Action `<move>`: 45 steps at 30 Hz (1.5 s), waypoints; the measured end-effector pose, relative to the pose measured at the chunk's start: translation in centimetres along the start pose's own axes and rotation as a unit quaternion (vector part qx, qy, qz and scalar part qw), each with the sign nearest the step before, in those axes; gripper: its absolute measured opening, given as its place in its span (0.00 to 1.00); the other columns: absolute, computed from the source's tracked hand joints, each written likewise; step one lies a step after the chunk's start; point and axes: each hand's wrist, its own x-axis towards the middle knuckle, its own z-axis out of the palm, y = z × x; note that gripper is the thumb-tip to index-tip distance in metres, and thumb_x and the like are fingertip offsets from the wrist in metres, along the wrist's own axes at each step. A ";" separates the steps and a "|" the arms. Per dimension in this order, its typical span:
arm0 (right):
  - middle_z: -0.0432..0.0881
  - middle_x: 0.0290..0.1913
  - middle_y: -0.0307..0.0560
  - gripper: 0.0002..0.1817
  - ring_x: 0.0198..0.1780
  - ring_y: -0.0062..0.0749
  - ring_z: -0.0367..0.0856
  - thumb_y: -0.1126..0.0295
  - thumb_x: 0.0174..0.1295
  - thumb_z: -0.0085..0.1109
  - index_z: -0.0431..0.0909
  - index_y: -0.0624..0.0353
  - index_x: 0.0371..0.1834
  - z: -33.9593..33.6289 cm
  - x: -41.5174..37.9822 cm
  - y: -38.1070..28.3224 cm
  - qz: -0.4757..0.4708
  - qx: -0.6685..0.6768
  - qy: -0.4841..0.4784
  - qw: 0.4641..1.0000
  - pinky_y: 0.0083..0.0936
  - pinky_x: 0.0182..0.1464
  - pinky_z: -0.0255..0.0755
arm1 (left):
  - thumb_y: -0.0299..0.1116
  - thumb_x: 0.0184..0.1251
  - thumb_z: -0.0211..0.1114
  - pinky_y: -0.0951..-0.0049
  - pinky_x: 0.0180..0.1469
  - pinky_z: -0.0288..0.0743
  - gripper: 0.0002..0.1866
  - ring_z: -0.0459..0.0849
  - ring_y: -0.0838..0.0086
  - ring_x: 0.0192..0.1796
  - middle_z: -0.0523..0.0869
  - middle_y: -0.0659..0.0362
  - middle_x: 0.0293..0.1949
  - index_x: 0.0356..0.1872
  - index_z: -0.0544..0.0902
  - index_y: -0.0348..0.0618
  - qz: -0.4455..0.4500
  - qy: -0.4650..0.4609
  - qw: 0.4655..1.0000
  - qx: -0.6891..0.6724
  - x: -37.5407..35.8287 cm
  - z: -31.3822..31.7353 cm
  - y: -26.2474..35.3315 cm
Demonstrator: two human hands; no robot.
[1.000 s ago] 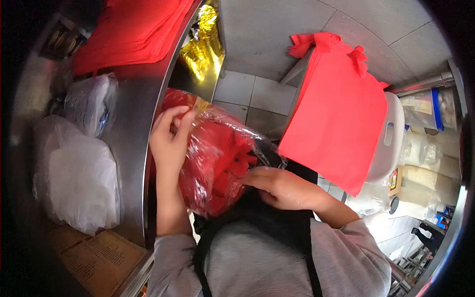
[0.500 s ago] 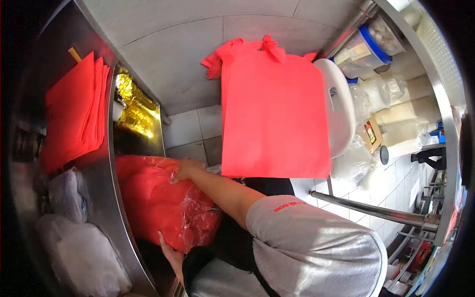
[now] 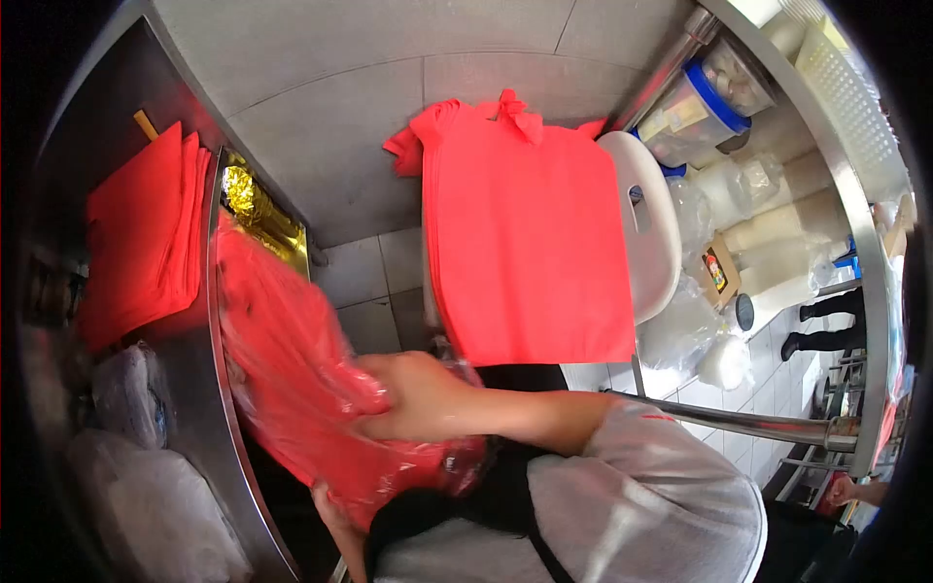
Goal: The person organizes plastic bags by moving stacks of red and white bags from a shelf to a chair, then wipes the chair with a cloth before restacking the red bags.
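A clear-plastic-wrapped pack of red cloth-like bags [image 3: 301, 340] leans over the edge of the steel shelf in front of me. My right hand [image 3: 413, 396] grips the wrapping on its near right side, fingers closed and slightly blurred. Low on the pack, my left hand [image 3: 333, 520] holds the bottom edge; most of its fingers are hidden beneath. Beyond my right arm, a stack of red bags with handles [image 3: 530, 243] lies on a white plastic stool [image 3: 653, 233].
Folded red sheets [image 3: 146, 243] stand on the left shelf, near gold foil rolls [image 3: 258, 209] and clear plastic bags [image 3: 155, 496]. At right are a blue-lidded tub [image 3: 695, 117], a metal rail [image 3: 739, 418] and another person's legs [image 3: 831, 325] and hand [image 3: 855, 491].
The pack has tilted up, its far end now covering part of the gold foil. My right hand has moved nearer and rightward along it. Another person's hand has appeared at lower right.
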 end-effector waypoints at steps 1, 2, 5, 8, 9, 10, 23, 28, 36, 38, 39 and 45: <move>0.81 0.40 0.60 0.29 0.45 0.53 0.80 0.61 0.42 0.67 0.74 0.66 0.48 -1.5 -1.2 -0.5 -0.001 0.026 0.006 1.000 0.38 0.47 0.73 | 0.38 0.57 0.58 0.61 0.54 0.74 0.28 0.79 0.65 0.51 0.77 0.54 0.52 0.59 0.68 0.40 0.025 -0.024 0.999 0.008 0.4 1.5 0.2; 0.81 0.40 0.61 0.28 0.45 0.54 0.80 0.62 0.43 0.67 0.75 0.66 0.47 -2.8 -2.2 -1.0 0.000 0.055 0.014 0.998 0.38 0.46 0.73 | 0.35 0.55 0.59 0.62 0.54 0.74 0.29 0.79 0.66 0.51 0.77 0.54 0.51 0.60 0.68 0.39 0.048 -0.048 0.997 0.020 1.0 2.9 0.5; 0.80 0.34 0.55 0.22 0.38 0.48 0.80 0.66 0.45 0.68 0.75 0.63 0.44 -3.9 -3.7 -1.4 -0.069 0.035 0.043 0.996 0.34 0.39 0.73 | 0.32 0.52 0.60 0.64 0.53 0.74 0.30 0.79 0.67 0.51 0.77 0.54 0.51 0.60 0.67 0.39 0.083 -0.102 0.990 0.048 2.6 5.6 0.8; 0.80 0.31 0.53 0.21 0.33 0.45 0.80 0.68 0.46 0.69 0.75 0.63 0.43 -3.4 -4.1 -1.9 -0.109 -0.042 0.055 0.992 0.32 0.35 0.72 | 0.30 0.51 0.60 0.65 0.53 0.74 0.30 0.79 0.68 0.51 0.77 0.55 0.51 0.60 0.68 0.39 0.050 -0.124 0.989 0.062 3.9 5.8 0.2; 0.80 0.31 0.53 0.22 0.33 0.45 0.80 0.68 0.46 0.69 0.75 0.63 0.44 -2.9 -4.1 -2.0 -0.114 -0.065 0.050 0.990 0.32 0.34 0.72 | 0.29 0.50 0.60 0.65 0.53 0.74 0.30 0.79 0.68 0.51 0.77 0.55 0.51 0.60 0.68 0.39 0.038 -0.129 0.989 0.069 4.1 5.5 0.0; 0.80 0.30 0.53 0.24 0.30 0.46 0.79 0.68 0.45 0.70 0.74 0.65 0.44 -2.3 -4.1 -1.7 -0.138 -0.081 0.054 0.986 0.33 0.33 0.72 | 0.29 0.50 0.60 0.65 0.53 0.74 0.31 0.79 0.69 0.50 0.77 0.55 0.51 0.60 0.68 0.39 0.027 -0.130 0.989 0.072 4.3 5.2 -0.3; 0.81 0.37 0.47 0.27 0.40 0.35 0.82 0.65 0.46 0.71 0.74 0.67 0.48 -4.4 -8.2 -4.0 -0.235 -0.124 0.070 0.962 0.27 0.39 0.75 | 0.24 0.41 0.67 0.72 0.51 0.71 0.34 0.77 0.76 0.47 0.79 0.62 0.45 0.57 0.70 0.38 0.212 -0.222 0.935 0.180 5.6 10.9 3.7; 0.78 0.42 0.48 0.26 0.44 0.36 0.79 0.63 0.52 0.63 0.71 0.66 0.51 -5.7 -11.9 -1.6 -0.237 -0.111 0.133 0.956 0.28 0.44 0.72 | 0.33 0.37 0.74 0.68 0.52 0.72 0.36 0.79 0.72 0.48 0.82 0.55 0.47 0.55 0.72 0.37 0.257 -0.252 0.871 0.336 4.7 15.2 7.6; 0.73 0.51 0.50 0.25 0.50 0.37 0.74 0.59 0.62 0.51 0.67 0.66 0.57 -9.9 -19.9 6.3 -0.089 -0.013 0.511 0.855 0.30 0.52 0.68 | 0.37 0.41 0.75 0.63 0.57 0.69 0.44 0.78 0.58 0.55 0.78 0.46 0.53 0.62 0.63 0.35 0.409 -0.389 0.750 0.344 1.9 28.0 9.3; 0.72 0.53 0.50 0.25 0.51 0.38 0.73 0.58 0.64 0.48 0.66 0.65 0.58 -11.8 -21.0 9.2 -0.007 0.043 0.583 0.811 0.31 0.54 0.67 | 0.41 0.41 0.76 0.63 0.62 0.65 0.51 0.74 0.54 0.59 0.72 0.42 0.58 0.66 0.55 0.35 0.362 -0.406 0.760 0.356 2.3 30.1 7.8; 0.72 0.54 0.51 0.25 0.52 0.38 0.72 0.58 0.65 0.46 0.66 0.65 0.59 -12.8 -21.5 10.9 0.040 0.077 0.607 0.790 0.31 0.55 0.66 | 0.43 0.42 0.76 0.63 0.64 0.62 0.55 0.71 0.53 0.62 0.68 0.40 0.61 0.68 0.50 0.35 0.336 -0.412 0.767 0.361 3.3 30.8 6.3; 0.71 0.59 0.52 0.30 0.56 0.36 0.71 0.63 0.62 0.57 0.63 0.68 0.63 -15.7 -21.7 17.7 0.239 0.030 0.565 0.789 0.30 0.58 0.65 | 0.49 0.46 0.74 0.64 0.70 0.53 0.62 0.56 0.50 0.71 0.53 0.35 0.68 0.70 0.36 0.34 0.197 -0.351 0.805 0.436 10.0 31.6 -1.2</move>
